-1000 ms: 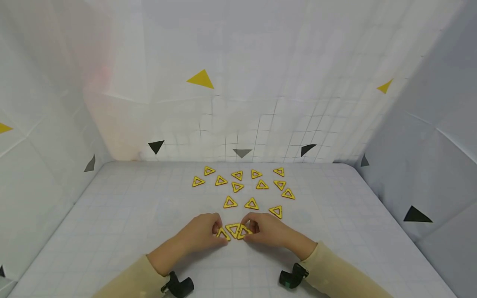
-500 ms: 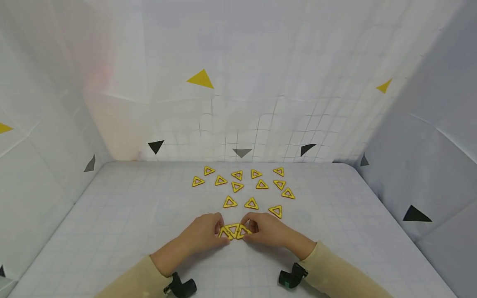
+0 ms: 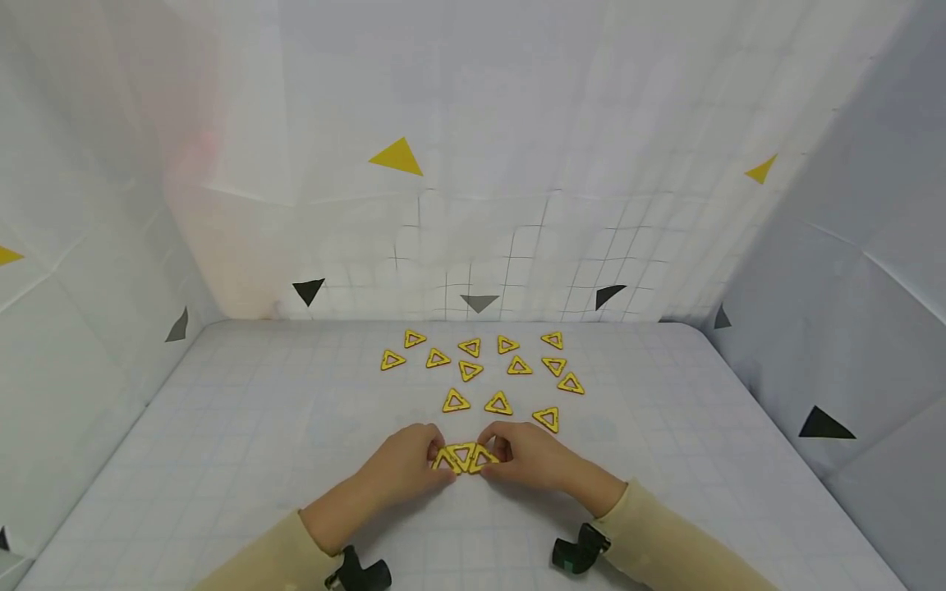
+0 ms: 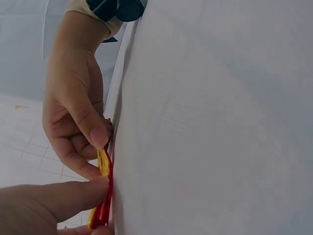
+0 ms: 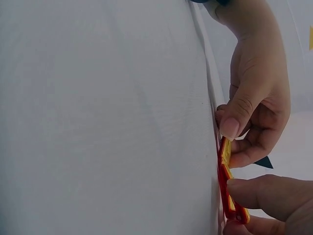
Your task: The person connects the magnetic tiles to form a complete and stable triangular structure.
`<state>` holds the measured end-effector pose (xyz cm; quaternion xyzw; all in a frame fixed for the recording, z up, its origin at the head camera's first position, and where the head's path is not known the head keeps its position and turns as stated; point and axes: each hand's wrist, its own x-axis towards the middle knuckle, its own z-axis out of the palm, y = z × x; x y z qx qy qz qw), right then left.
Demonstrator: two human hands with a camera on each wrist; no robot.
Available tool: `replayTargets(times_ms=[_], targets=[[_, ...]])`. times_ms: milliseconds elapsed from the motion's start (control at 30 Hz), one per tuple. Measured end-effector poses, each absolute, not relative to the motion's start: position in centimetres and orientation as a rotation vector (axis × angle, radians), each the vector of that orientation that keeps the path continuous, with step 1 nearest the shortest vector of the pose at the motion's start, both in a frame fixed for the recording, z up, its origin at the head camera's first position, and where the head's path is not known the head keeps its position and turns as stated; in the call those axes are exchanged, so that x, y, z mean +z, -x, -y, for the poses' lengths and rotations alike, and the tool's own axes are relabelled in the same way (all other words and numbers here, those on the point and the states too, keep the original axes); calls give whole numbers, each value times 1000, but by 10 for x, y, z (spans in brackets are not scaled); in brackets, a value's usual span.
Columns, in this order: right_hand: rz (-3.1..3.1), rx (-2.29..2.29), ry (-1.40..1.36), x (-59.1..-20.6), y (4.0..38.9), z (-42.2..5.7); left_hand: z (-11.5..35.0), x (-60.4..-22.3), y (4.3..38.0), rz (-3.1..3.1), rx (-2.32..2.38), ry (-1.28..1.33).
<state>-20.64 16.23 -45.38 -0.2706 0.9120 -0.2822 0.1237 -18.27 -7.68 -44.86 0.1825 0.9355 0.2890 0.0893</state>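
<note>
yellow triangle tiles, three of them, lie edge to edge in a row on the white table, between the two hands, the middle one turned opposite to its neighbours. the left hand pinches the tile at its end between thumb and fingers, and the right hand pinches the one at the other end. in the wrist views their edges show red. beyond the row, thirteen loose tiles lie scattered toward the back wall
</note>
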Motion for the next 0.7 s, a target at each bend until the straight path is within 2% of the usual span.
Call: replayTargets(times_ms=[233,700], targets=[[-2663,-829,761,-453,205,-161,80,-453,184,-2743,887,-476],[-2687,-874,783,-455,204,-160,85,-456,186,-2725,968,-542]])
